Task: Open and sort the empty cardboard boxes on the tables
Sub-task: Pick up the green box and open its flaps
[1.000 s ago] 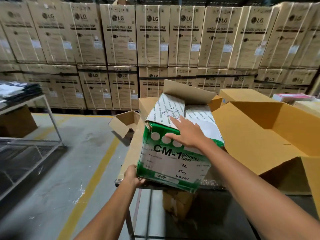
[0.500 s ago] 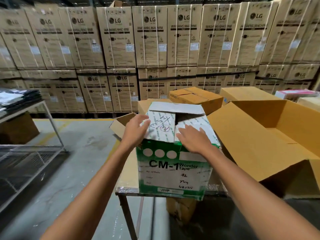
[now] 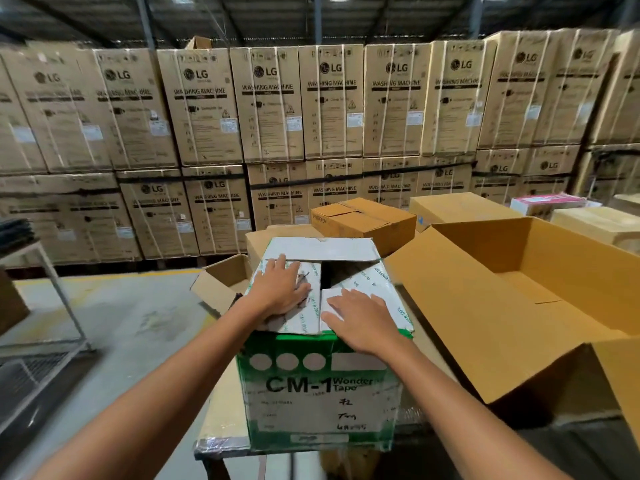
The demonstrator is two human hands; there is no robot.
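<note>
Green-white box (image 3: pixel 320 393), flaps folded shut

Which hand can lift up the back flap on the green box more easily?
Probably the left hand. Its fingertips reach the edge of the back flap on the green box. The right hand lies flat nearer the front edge, farther from that flap.

From here the green-and-white box (image 3: pixel 318 393) reads as printed cardboard: the front has a slight sheen, and the top flaps are matt grey-white and scuffed. The big open box (image 3: pixel 519 306) beside it is plain brown corrugated cardboard, matt inside and out. I see crinkled glossy plastic film on the table edge (image 3: pixel 221 445), smooth dull-sheen concrete on the floor (image 3: pixel 131 327), matt kraft cardboard with pale straps on the stacked cartons (image 3: pixel 332 98), and light painted metal on the rack frame (image 3: pixel 65 299).
</note>
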